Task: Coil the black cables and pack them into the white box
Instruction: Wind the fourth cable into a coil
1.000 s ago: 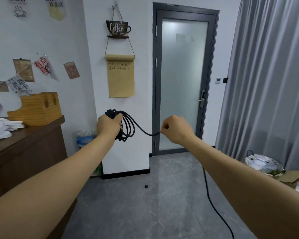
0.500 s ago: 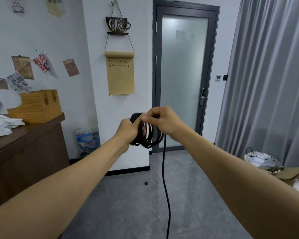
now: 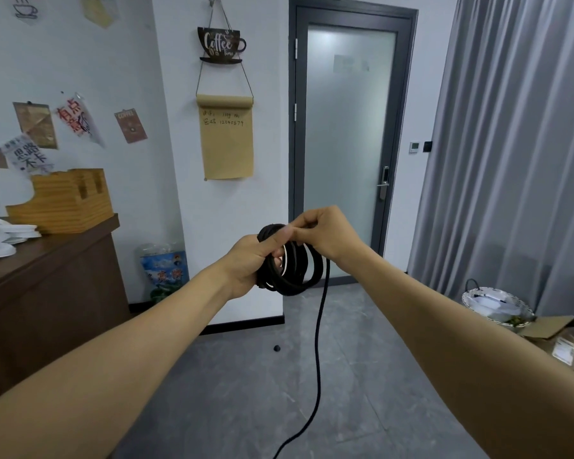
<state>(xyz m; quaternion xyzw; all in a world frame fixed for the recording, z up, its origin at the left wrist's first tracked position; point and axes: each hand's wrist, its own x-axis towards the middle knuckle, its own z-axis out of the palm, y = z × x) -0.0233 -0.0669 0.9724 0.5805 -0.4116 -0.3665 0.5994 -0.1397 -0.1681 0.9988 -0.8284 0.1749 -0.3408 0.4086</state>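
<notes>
A black cable [image 3: 297, 271] is wound into several loops held up in front of me at mid-frame. My left hand [image 3: 246, 263] grips the left side of the coil. My right hand [image 3: 325, 235] pinches a strand at the coil's top, its fingers curled over the loops. The loose tail of the cable hangs from the coil's right side straight down to the grey floor and runs out of the frame's bottom edge. No white box is in view.
A dark wooden counter [image 3: 47, 270] with a wooden holder [image 3: 63, 200] and white lids stands at left. A woven basket [image 3: 496, 304] and a cardboard box [image 3: 564, 342] sit on the floor at right, by the grey curtain. A glass door [image 3: 348, 137] is ahead.
My right hand, a second ago out to the right pulling a strand, has come to the coil and laid a loop on it. Both hands shifted rightward; the tail now hangs straight down.
</notes>
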